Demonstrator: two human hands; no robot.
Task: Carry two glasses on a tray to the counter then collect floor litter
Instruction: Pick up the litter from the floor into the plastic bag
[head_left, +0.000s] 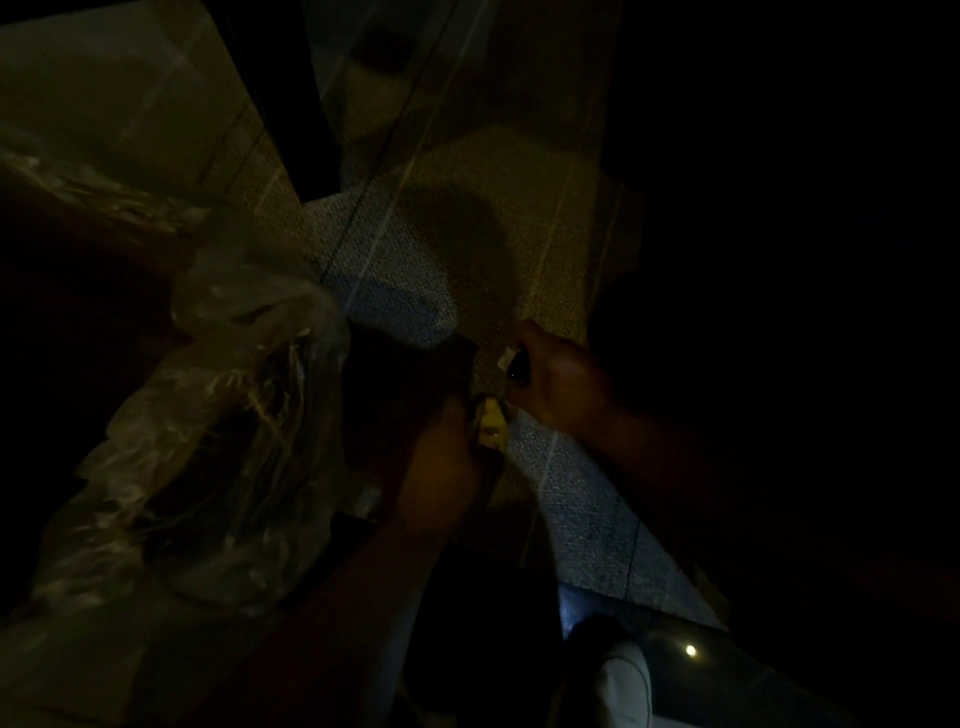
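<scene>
The scene is very dark. My left hand (448, 457) is low over the carpet and is closed on a small yellow piece of litter (491, 426). Just right of it, my right hand (558, 382) is curled around a small white scrap (506, 358) and something dark that I cannot make out. The two hands almost touch. No tray or glasses are visible.
A crumpled clear plastic bag (234, 415) lies to the left of my hands. Patterned carpet (587, 499) runs under them. A shiny dark object with a light reflection (691, 650) sits at bottom right. A dark furniture edge (280, 93) stands at the upper left.
</scene>
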